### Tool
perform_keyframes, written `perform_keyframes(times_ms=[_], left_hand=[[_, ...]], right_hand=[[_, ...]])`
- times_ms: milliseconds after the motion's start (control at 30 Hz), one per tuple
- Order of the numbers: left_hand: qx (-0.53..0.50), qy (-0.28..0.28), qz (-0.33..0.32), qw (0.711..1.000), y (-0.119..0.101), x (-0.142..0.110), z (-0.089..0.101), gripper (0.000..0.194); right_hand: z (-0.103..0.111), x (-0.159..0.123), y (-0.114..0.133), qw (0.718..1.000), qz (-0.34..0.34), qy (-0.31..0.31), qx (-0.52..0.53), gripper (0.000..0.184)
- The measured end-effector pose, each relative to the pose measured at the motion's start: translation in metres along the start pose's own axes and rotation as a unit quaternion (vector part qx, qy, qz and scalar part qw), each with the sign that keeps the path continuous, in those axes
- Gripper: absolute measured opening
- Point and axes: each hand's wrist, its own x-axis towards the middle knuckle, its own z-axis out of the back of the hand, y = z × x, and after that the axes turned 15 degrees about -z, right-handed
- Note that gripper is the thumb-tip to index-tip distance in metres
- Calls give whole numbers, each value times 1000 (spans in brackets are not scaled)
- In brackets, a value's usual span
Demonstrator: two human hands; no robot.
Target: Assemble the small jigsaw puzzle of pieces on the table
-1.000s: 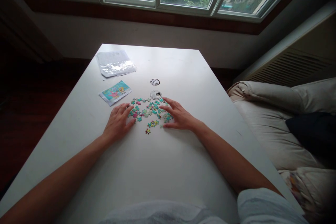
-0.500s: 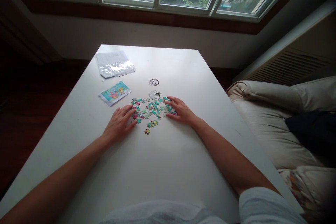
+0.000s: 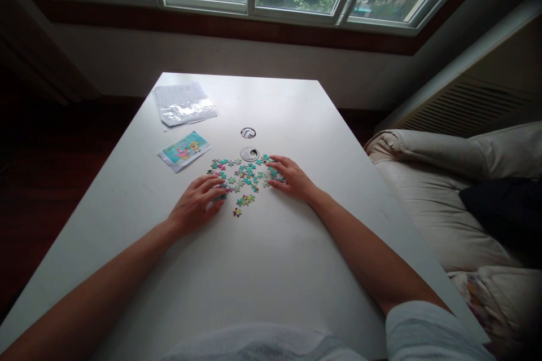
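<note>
Several small teal, pink and yellow jigsaw pieces (image 3: 242,177) lie scattered in the middle of a white table (image 3: 254,271). My left hand (image 3: 195,203) rests flat at the left edge of the scatter, fingers stretched out and touching the nearest pieces. At the right edge of the scatter lies my right hand (image 3: 291,178), fingers spread flat over a few pieces. Neither hand grips anything. A loose piece (image 3: 237,212) sits alone just in front of the pile.
A small picture card (image 3: 184,150) lies left of the pieces, with a clear plastic bag over paper (image 3: 184,103) behind it. Two round cable holes (image 3: 249,153) are just beyond the pile. A cushioned seat (image 3: 457,197) stands right of the table, windows ahead.
My right hand slid rightward and back, from over the middle of the pieces to their right edge. My left hand shifted slightly right into the pile's left edge.
</note>
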Motion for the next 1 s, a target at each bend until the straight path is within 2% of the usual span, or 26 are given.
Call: perform_keyframes(times_ms=[200, 333, 467, 667, 833, 1000], left_hand=[[8, 9, 5, 1000, 1, 0, -2, 32], [16, 15, -2, 1000, -7, 2, -2, 34], [4, 36, -38, 999, -21, 5, -2, 36], [-28, 84, -98, 991, -36, 10, -2, 47], [-37, 99, -101, 989, -37, 12, -3, 45], [-39, 93, -109, 989, -33, 10, -2, 38]], right_hand=[[0, 0, -1, 1000, 25, 16, -5, 62], [-5, 1, 1, 1000, 5, -1, -21, 53], [-7, 0, 7, 999, 3, -18, -28, 46], [-16, -5, 26, 997, 42, -3, -60, 48], [-20, -7, 35, 995, 44, 19, -83, 43], [-16, -6, 31, 997, 55, 15, -48, 30]])
